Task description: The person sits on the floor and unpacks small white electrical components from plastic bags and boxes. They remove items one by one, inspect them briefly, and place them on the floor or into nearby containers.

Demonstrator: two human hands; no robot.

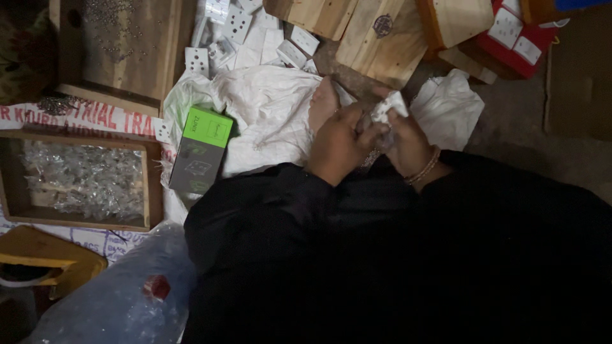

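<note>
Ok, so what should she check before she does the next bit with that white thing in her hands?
1. White piece gripped by both hands: ok, left hand and right hand are closed around it.
2. Piece seen clearly: not ok, fingers hide most of it.
3. Loose white plates within reach ahead: ok.
4. Green box out of the way: ok, it lies left of the hands.
5. Wooden tray of small wrapped bits stocked: ok.

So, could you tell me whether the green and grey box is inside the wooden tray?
No, the green and grey box lies on the white sack, beside the wooden tray.
</note>
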